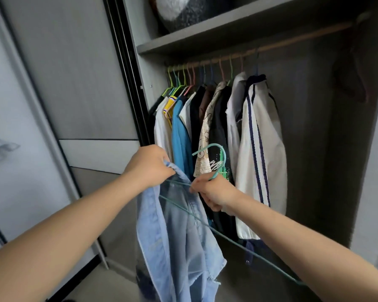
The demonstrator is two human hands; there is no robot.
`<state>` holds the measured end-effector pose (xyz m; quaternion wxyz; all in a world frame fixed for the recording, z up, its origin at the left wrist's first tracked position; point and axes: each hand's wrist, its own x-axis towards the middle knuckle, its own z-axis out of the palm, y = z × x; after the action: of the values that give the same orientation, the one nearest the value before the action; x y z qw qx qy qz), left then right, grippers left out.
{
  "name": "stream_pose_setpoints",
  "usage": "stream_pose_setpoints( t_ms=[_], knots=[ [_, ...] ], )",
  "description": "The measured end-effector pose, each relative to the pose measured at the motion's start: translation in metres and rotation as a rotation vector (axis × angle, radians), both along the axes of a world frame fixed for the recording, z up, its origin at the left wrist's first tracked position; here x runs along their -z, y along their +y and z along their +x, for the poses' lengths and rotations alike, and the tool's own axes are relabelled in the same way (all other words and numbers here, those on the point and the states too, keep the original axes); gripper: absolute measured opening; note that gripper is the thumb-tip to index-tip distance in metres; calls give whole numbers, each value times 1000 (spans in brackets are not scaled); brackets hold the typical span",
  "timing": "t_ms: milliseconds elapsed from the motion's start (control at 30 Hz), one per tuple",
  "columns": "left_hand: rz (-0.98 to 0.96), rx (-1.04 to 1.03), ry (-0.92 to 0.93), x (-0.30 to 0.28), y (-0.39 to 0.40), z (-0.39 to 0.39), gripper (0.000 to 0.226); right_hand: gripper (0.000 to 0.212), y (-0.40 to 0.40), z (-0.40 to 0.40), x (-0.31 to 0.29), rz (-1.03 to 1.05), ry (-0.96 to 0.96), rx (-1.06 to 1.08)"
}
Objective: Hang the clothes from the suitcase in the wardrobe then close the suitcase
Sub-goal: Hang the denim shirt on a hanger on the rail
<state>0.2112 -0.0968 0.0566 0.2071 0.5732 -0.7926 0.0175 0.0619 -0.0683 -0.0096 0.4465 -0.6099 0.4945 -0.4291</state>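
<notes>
Two hands work before the open wardrobe (pixel 327 127). The left hand (pixel 150 165) pinches the collar of a light blue shirt (pixel 179 232); the right hand (pixel 214 192) grips a teal hanger (pixel 222 156) at its neck, one arm inside the shirt, below the rail (pixel 271 45) of hung clothes.

A wooden rail (pixel 271 45) runs across the open wardrobe (pixel 314 127) just beneath a grey shelf (pixel 205 40). Coloured wire hangers (pixel 190 77) crowd the rail's left half, carrying a row of garments (pixel 205 127) packed side by side; the white jacket with dark stripes (pixel 260 160) hangs at the right end of the row. Near the rail's right end a dark red hanger (pixel 356 83) hangs alone, well apart from the rest. On the shelf, towards its left end, sits a dark bundle with a white fluffy patch (pixel 183 9)
</notes>
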Motion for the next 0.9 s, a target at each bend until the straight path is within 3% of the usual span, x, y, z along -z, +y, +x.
stream_pose_setpoints(
  t_ms=[133, 200, 267, 367, 433, 500, 533, 600, 733, 900],
  knots=[
    [-19, 56, 73, 5, 14, 3, 12, 31, -3, -2, 1, -59, -225, 85],
    [41, 48, -55, 11, 18, 8, 39, 34, -1, -7, -2, -131, -249, 104],
    [-23, -41, -306, 17, 16, 15, 53, 35, 4, -8, -5, -188, -232, 99],
    [-368, -6, -498, 12, 15, 19, 43, 35, 11, -7, -14, -247, -217, 58],
    [-522, 183, -469, 9, 10, 14, 42, 34, 17, -10, -19, -267, -243, 47],
    [-347, 212, -427, 2, 11, 6, 40, 31, 22, -17, -22, -243, -242, 18],
    [-284, 164, -426, -2, 12, 6, 42, 30, 21, -19, -27, -231, -216, -4],
    [-352, 148, -402, -2, 4, 5, 52, 26, 18, -25, -35, -245, -83, 40],
    [-442, 116, -391, -11, -5, -10, 43, 23, 3, -56, -22, -536, 545, 516],
    [-462, 53, -399, -19, -8, -16, 32, 35, 6, -59, 48, -979, 612, 834]
  ],
)
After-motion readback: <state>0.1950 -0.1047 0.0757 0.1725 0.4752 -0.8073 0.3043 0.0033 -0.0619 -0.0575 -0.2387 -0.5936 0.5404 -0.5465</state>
